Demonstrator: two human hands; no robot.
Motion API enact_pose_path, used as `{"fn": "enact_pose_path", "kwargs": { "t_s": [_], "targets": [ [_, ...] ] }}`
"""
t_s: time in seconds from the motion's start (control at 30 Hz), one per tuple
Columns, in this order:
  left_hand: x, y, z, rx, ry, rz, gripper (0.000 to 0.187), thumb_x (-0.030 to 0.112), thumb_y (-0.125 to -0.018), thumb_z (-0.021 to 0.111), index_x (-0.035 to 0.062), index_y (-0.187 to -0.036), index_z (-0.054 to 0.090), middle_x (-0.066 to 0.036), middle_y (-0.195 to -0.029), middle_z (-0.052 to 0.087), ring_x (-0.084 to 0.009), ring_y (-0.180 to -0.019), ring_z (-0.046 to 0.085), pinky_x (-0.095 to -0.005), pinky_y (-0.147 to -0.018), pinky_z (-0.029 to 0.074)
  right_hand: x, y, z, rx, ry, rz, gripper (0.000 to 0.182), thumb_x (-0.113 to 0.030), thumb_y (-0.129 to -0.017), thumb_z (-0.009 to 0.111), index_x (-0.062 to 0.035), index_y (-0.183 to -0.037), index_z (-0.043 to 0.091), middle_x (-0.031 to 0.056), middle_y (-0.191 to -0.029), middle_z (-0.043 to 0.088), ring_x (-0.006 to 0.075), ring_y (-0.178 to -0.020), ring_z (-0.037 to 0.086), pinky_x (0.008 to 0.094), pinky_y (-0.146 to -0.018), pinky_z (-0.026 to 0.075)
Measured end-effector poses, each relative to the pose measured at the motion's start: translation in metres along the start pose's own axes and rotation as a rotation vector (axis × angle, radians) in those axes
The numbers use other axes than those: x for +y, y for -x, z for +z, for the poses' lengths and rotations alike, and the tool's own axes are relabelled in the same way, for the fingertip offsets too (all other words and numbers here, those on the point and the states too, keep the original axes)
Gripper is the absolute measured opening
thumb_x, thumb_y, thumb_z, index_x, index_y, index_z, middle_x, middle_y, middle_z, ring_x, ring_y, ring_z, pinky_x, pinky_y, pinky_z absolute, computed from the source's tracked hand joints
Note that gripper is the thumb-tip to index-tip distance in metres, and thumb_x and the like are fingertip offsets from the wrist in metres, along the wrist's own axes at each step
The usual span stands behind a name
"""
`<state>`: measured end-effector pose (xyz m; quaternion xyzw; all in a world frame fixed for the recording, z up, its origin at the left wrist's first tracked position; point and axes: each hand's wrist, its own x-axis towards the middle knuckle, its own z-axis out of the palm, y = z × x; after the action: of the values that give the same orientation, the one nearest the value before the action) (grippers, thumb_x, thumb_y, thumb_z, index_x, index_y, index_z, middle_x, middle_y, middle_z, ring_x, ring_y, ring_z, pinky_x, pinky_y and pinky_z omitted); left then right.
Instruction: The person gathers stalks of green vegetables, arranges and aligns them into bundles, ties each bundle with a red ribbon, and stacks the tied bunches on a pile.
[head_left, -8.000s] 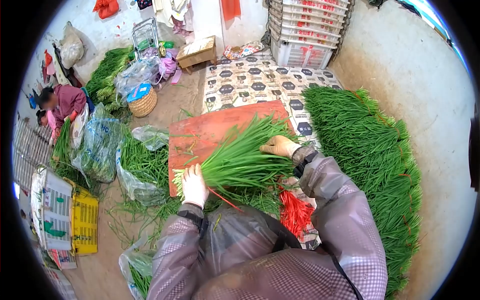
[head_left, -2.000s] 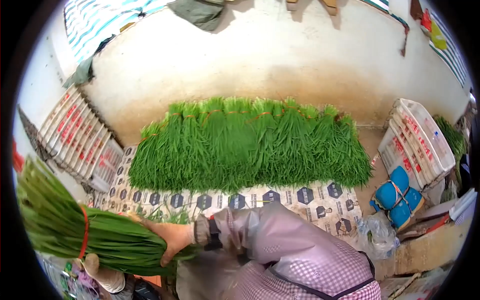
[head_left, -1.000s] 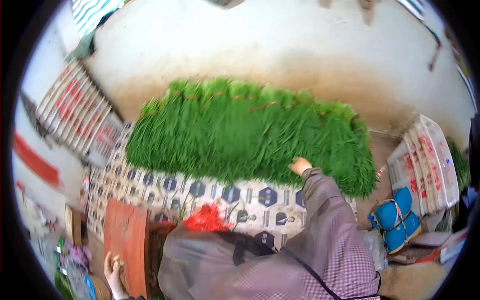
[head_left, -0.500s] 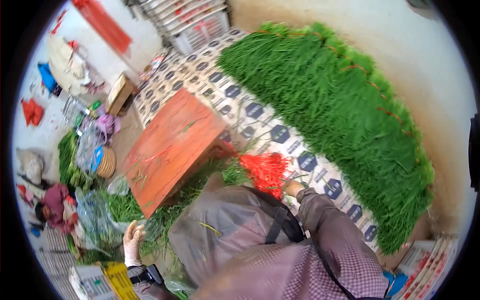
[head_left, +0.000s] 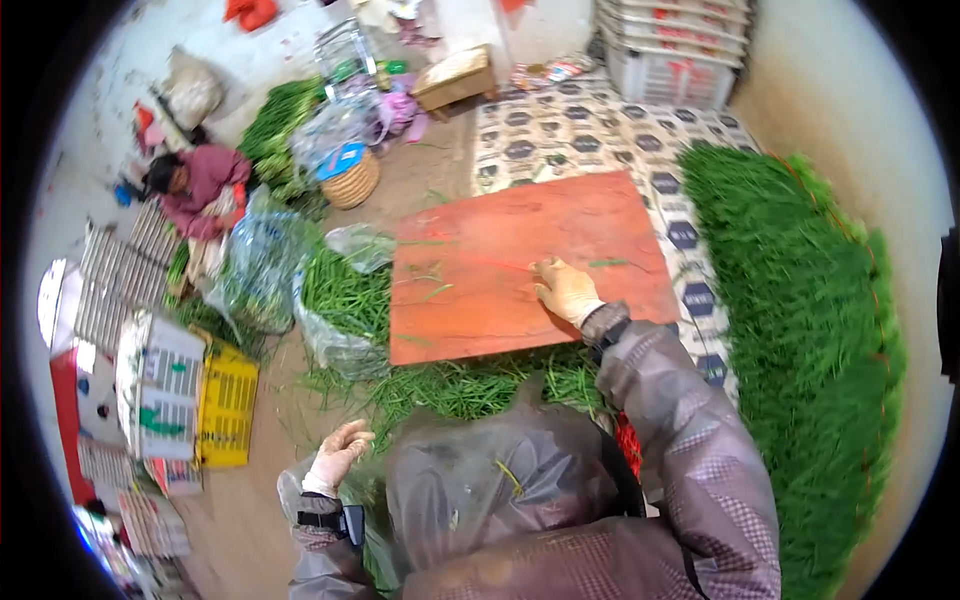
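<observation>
My right hand (head_left: 568,290), in a pale glove, is over the reddish board (head_left: 470,310). Its fingers are bent and loosely apart, with the fingertips beside the right end of a thin red strip (head_left: 500,263). Whether they touch the strip is hard to tell. Down at the left of my lap, my gloved left hand (head_left: 340,455) is open in the air, fingers slightly curled and holding nothing. Grey plastic sheeting (head_left: 450,480) covers my lap. By my right forearm a bit of the bunch of red strips (head_left: 627,440) shows; my sleeve hides most of it.
Long green stalks (head_left: 800,350) lie in a thick row along the right wall. More greens (head_left: 345,295) fill a plastic bag left of the board. A co-worker (head_left: 205,190) sits at the far left. White and yellow crates (head_left: 225,400) stand left; stacked crates (head_left: 670,80) are behind.
My view has turned left. My right hand has moved from the bunch of red strips to the board's top. The strip on the board looks unmoved; my left hand stays open by my lap.
</observation>
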<state>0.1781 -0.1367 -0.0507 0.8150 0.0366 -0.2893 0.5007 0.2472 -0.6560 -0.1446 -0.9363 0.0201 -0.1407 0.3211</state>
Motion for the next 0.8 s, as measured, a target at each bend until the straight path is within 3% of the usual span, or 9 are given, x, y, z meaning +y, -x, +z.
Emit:
{"fn": "enact_pose_path", "kwargs": {
  "t_s": [0.07, 0.17, 0.27, 0.47, 0.57, 0.6, 0.67, 0.73, 0.8],
  "targets": [
    [-0.002, 0.010, -0.005, 0.031, 0.016, -0.010, 0.046, 0.003, -0.093, 0.058, 0.0000, -0.138, 0.048, -0.008, -0.116, 0.066, -0.0132, -0.104, 0.059, -0.0270, -0.095, 0.046, -0.004, -0.033, 0.027, -0.086, 0.174, -0.013, 0.037, -0.027, -0.084, 0.067, -0.0092, -0.115, 0.063, 0.0176, -0.109, 0.064, 0.0354, -0.097, 0.065, 0.0466, -0.081, 0.052],
    [-0.013, 0.035, -0.021, 0.124, 0.081, 0.005, 0.045, 0.002, -0.093, 0.060, -0.0006, -0.136, 0.050, -0.006, -0.114, 0.066, -0.0118, -0.103, 0.059, -0.0261, -0.094, 0.047, 0.003, -0.057, 0.022, -0.340, 0.378, -0.035, 0.021, -0.023, -0.079, 0.067, -0.0063, -0.093, 0.068, 0.0201, -0.094, 0.067, 0.0377, -0.090, 0.067, 0.0476, -0.074, 0.054],
    [-0.039, 0.071, -0.044, 0.248, 0.066, 0.046, 0.045, 0.005, -0.093, 0.060, -0.0013, -0.136, 0.049, -0.006, -0.113, 0.067, -0.0116, -0.103, 0.059, -0.0252, -0.092, 0.047, 0.029, -0.039, -0.009, -0.327, 0.430, -0.306, 0.014, -0.011, -0.080, 0.058, -0.0064, -0.090, 0.067, 0.0191, -0.089, 0.066, 0.0382, -0.084, 0.067, 0.0485, -0.071, 0.054],
    [-0.085, 0.132, -0.054, 0.415, 0.204, -0.001, 0.045, 0.003, -0.092, 0.058, -0.0014, -0.136, 0.050, -0.010, -0.113, 0.067, -0.0139, -0.101, 0.060, -0.0255, -0.091, 0.048, 0.061, -0.012, -0.097, -0.511, 0.599, -0.163, 0.011, -0.014, -0.078, 0.061, -0.0107, -0.085, 0.069, 0.0156, -0.085, 0.070, 0.0359, -0.082, 0.069, 0.0461, -0.071, 0.055],
    [-0.101, 0.162, -0.056, 0.438, 0.216, -0.043, 0.045, 0.003, -0.093, 0.056, -0.0020, -0.137, 0.049, -0.011, -0.114, 0.067, -0.0145, -0.099, 0.061, -0.0266, -0.090, 0.048, 0.087, -0.017, -0.106, -0.519, 0.848, -0.106, 0.014, -0.023, -0.086, 0.059, -0.0155, -0.087, 0.071, 0.0125, -0.087, 0.069, 0.0338, -0.081, 0.069, 0.0452, -0.070, 0.055],
    [-0.105, 0.166, -0.057, 0.455, 0.229, -0.041, 0.045, 0.003, -0.093, 0.056, -0.0021, -0.137, 0.049, -0.011, -0.114, 0.067, -0.0146, -0.099, 0.061, -0.0267, -0.089, 0.048, 0.123, -0.024, -0.099, -0.448, 0.848, -0.118, 0.016, -0.027, -0.085, 0.062, -0.0131, -0.086, 0.071, 0.0137, -0.086, 0.069, 0.0344, -0.081, 0.069, 0.0460, -0.070, 0.054],
    [-0.111, 0.172, -0.058, 0.475, 0.246, -0.059, 0.045, 0.005, -0.093, 0.056, -0.0026, -0.137, 0.049, -0.012, -0.115, 0.067, -0.0157, -0.096, 0.062, -0.0269, -0.087, 0.049, 0.094, -0.033, -0.088, -0.224, 0.564, 0.018, 0.021, -0.030, -0.085, 0.064, -0.0104, -0.089, 0.070, 0.0151, -0.086, 0.068, 0.0347, -0.083, 0.069, 0.0464, -0.071, 0.053],
    [-0.121, 0.178, -0.058, 0.517, 0.267, -0.063, 0.045, 0.007, -0.094, 0.056, -0.0024, -0.137, 0.048, -0.012, -0.114, 0.067, -0.0163, -0.095, 0.063, -0.0268, -0.086, 0.049, 0.038, -0.041, -0.067, -0.286, 0.145, 0.133, 0.026, -0.031, -0.083, 0.065, -0.0078, -0.093, 0.071, 0.0171, -0.091, 0.070, 0.0363, -0.085, 0.068, 0.0445, -0.074, 0.054],
    [-0.124, 0.187, -0.054, 0.515, 0.229, -0.061, 0.046, 0.007, -0.093, 0.057, -0.0017, -0.137, 0.048, -0.011, -0.114, 0.068, -0.0164, -0.093, 0.063, -0.0271, -0.085, 0.050, 0.039, -0.037, -0.013, -0.258, 0.184, -0.116, 0.024, -0.027, -0.083, 0.064, -0.0066, -0.095, 0.069, 0.0192, -0.092, 0.069, 0.0374, -0.087, 0.068, 0.0452, -0.075, 0.054]
  ]
}}
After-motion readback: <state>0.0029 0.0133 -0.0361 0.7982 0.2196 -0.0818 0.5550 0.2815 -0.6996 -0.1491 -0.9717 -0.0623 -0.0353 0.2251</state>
